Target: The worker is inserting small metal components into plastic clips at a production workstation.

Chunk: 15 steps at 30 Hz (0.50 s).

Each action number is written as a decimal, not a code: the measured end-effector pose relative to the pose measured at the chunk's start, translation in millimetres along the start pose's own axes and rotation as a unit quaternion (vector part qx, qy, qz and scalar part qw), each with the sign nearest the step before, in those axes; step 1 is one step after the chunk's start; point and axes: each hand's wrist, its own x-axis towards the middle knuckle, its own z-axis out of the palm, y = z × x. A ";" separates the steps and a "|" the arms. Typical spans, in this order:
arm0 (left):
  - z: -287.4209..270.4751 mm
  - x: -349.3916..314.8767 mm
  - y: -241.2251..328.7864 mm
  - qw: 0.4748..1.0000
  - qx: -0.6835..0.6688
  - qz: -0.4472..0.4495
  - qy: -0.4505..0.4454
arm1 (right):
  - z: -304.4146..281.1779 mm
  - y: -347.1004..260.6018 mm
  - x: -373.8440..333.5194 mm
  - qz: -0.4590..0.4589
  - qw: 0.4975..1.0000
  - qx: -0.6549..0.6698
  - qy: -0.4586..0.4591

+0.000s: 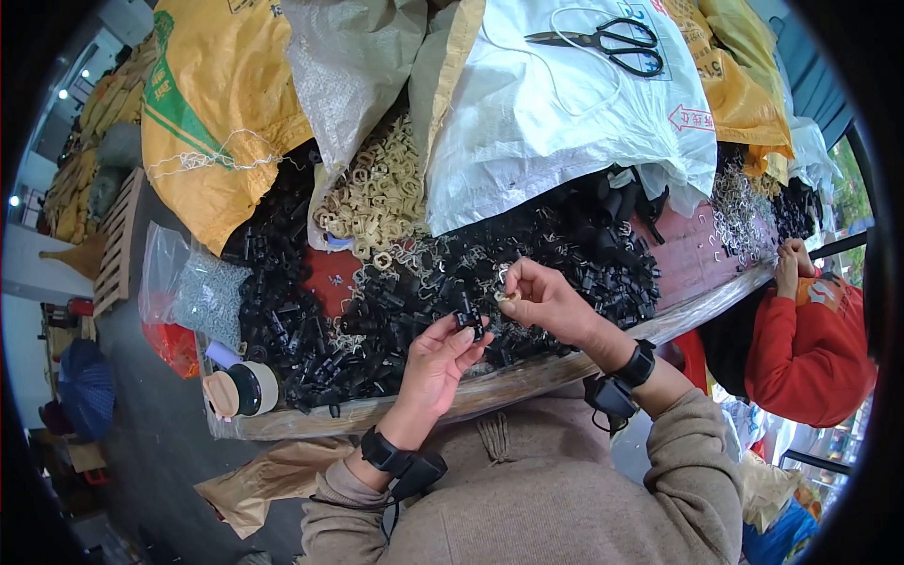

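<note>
My left hand [439, 365] is closed on a small black plastic fitting [469, 318], held above the table's near edge. Just to its right, my right hand [546, 303] pinches a small cream-coloured ring [509, 297] between thumb and fingers. The two parts are close together but apart. Under and around both hands lies a heap of black plastic parts [603, 273] mixed with small pale metal clips [414, 268]. Beyond them, many cream rings [381, 188] spill from a woven sack [353, 71].
Black-handled scissors [612, 42] lie on a white sack [574, 132]. A yellow sack [221, 104] stands far left. A lidded jar [247, 389] and a bag of pale pellets [209, 297] sit at the left edge. At right, another person in a red top [810, 353] works at the table.
</note>
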 end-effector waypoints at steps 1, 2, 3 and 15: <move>0.2 0.1 -0.1 1.000 -0.001 0.000 0.001 | 2.2 -0.5 -1.5 0.001 1.000 0.000 -0.001; 0.4 0.1 -0.3 1.000 0.000 -0.002 -0.005 | 4.3 -0.8 -2.7 0.005 1.000 0.013 0.006; 0.4 0.2 -0.4 1.000 0.002 -0.005 -0.010 | 6.0 -1.0 -3.7 0.009 1.000 0.027 0.013; 3.7 0.5 -6.2 1.000 0.011 -0.017 -0.015 | 4.0 3.0 -15.1 -0.011 0.999 0.044 0.022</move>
